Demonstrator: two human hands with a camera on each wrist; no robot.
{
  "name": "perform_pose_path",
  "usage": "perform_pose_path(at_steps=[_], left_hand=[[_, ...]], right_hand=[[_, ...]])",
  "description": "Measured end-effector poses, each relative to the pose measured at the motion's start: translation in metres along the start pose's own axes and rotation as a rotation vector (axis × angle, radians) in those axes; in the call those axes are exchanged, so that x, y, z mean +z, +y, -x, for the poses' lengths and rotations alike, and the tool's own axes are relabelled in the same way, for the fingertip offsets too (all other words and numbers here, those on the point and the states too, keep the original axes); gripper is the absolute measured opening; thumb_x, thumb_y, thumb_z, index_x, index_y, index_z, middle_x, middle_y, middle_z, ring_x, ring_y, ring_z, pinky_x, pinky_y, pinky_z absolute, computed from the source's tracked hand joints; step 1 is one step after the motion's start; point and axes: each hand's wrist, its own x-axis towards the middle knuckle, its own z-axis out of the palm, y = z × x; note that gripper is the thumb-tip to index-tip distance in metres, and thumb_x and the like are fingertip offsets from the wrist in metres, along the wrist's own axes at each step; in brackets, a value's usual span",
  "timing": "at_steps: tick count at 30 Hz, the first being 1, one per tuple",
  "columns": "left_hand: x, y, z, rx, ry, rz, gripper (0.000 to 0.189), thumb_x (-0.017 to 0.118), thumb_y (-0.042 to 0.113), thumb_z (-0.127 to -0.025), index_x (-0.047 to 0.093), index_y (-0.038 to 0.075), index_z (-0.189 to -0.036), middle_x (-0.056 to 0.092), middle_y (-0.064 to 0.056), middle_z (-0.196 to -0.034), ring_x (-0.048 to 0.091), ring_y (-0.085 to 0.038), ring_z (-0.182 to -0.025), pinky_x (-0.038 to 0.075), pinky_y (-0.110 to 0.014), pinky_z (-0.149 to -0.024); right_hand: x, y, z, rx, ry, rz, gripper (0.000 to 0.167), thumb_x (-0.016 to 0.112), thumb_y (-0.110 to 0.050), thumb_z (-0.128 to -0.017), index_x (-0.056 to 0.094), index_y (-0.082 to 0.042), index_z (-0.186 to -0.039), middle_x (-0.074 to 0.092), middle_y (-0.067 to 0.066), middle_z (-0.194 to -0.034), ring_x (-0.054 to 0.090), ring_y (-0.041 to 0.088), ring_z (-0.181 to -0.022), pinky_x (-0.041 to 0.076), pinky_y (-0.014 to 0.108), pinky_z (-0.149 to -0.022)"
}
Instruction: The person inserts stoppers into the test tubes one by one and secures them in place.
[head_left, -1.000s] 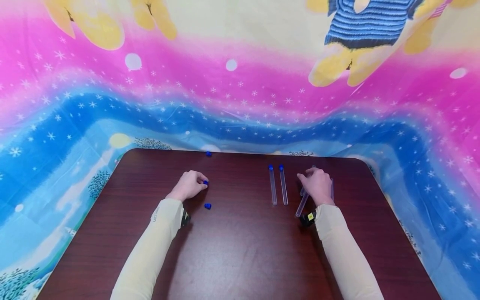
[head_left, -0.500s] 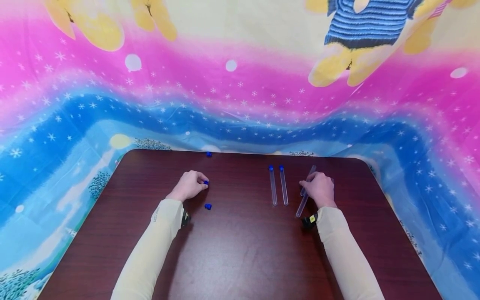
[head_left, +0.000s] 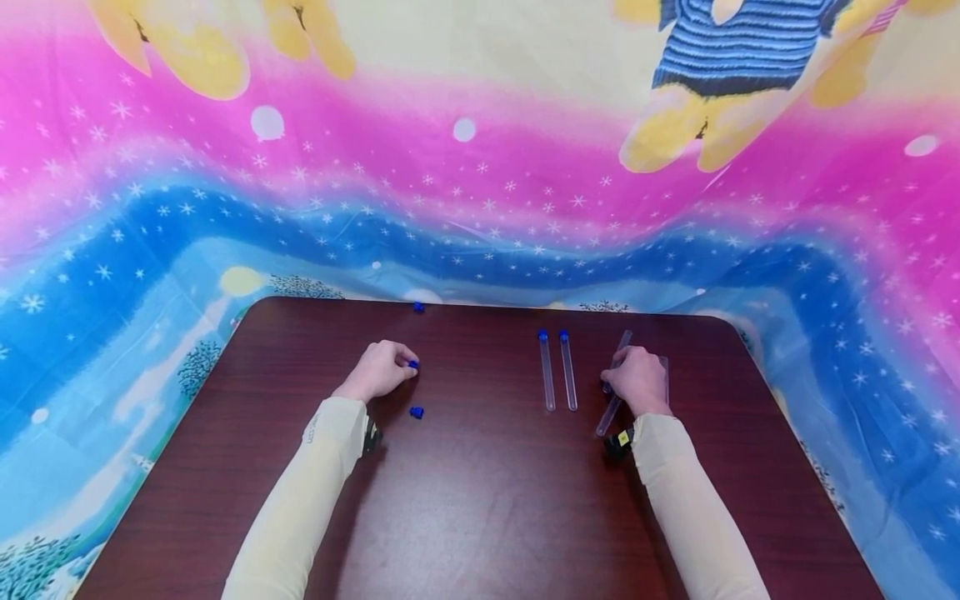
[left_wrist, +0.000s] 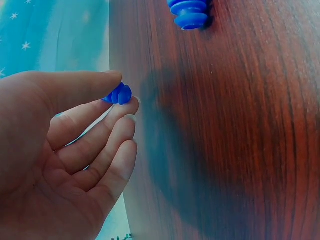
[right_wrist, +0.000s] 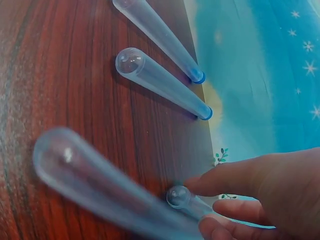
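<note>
Slightly lower than in the earlier frame, the thumb of the right hand (head_left: pixel 641 379) has drawn in, and the clear test tube (head_left: pixel 608 417) at right of centre has shifted a touch rightward. From my end I see its long axis slant from lower left up beneath that hand, the nearer one; whether the fingers grip it, I cannot tell. Left of centre, the left hand (head_left: pixel 375 371) pinches a blue stopper (head_left: pixel 413 364), well apart, two capped tubes (head_left: pixel 547 375) lying between.

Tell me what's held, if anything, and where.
Left hand: blue ribbed plastic plug, near one end. Right hand: at clear round-ended plastic tubes; can't tell if gripping one.
</note>
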Motion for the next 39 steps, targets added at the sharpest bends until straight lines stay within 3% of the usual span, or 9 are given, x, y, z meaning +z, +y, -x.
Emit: perform_pose_path(at_steps=[6, 15, 22, 30, 39], left_hand=[[0.0, 0.0, 0.0, 0.011, 0.0, 0.004, 0.016, 0.073, 0.01, -0.095, 0.076, 0.004, -0.109, 0.072, -0.006, -0.097, 0.067, -0.023, -0.094, 0.055, -0.042, -0.087], [0.0, 0.0, 0.0, 0.019, 0.003, 0.015, 0.017, 0.073, 0.01, -0.095, 0.075, 0.003, -0.111, 0.071, -0.007, -0.099, 0.067, -0.024, -0.096, 0.055, -0.043, -0.088], [0.0, 0.002, -0.001, 0.036, 0.014, -0.011, 0.015, 0.073, 0.009, -0.094, 0.075, 0.003, -0.108, 0.072, -0.007, -0.096, 0.067, -0.024, -0.094, 0.055, -0.042, -0.087], [-0.001, 0.004, 0.001, 0.044, 0.017, -0.006, 0.015, 0.074, 0.01, -0.094, 0.076, 0.003, -0.107, 0.072, -0.006, -0.095, 0.067, -0.023, -0.092, 0.055, -0.042, -0.086], [-0.001, 0.005, 0.002, 0.017, 0.013, 0.015, 0.016, 0.074, 0.012, -0.094, 0.077, 0.004, -0.107, 0.069, -0.002, -0.089, 0.063, -0.019, -0.084, 0.054, -0.039, -0.08]], right_hand=[[0.001, 0.0, 0.001, -0.014, 0.002, 0.017, 0.043, 0.076, -0.018, -0.092, 0.063, 0.005, -0.126, 0.066, 0.029, -0.111, 0.068, 0.038, -0.09, 0.057, 0.051, -0.08], [0.001, 0.001, -0.003, -0.02, -0.003, 0.036, 0.045, 0.075, -0.018, -0.092, 0.058, 0.007, -0.125, 0.064, 0.03, -0.108, 0.067, 0.037, -0.085, 0.056, 0.05, -0.079], [0.005, -0.004, -0.012, -0.023, 0.012, 0.072, 0.031, 0.07, -0.021, -0.095, 0.059, 0.007, -0.105, 0.065, 0.023, -0.089, 0.066, 0.035, -0.074, 0.057, 0.049, -0.067], [0.01, -0.01, -0.019, 0.027, 0.01, 0.078, 0.038, 0.068, -0.021, -0.097, 0.057, 0.011, -0.111, 0.064, 0.029, -0.095, 0.067, 0.038, -0.075, 0.059, 0.047, -0.064], [0.01, -0.009, -0.02, 0.034, -0.009, 0.066, 0.035, 0.07, -0.025, -0.095, 0.063, 0.009, -0.096, 0.065, 0.022, -0.081, 0.065, 0.032, -0.064, 0.058, 0.042, -0.058]])
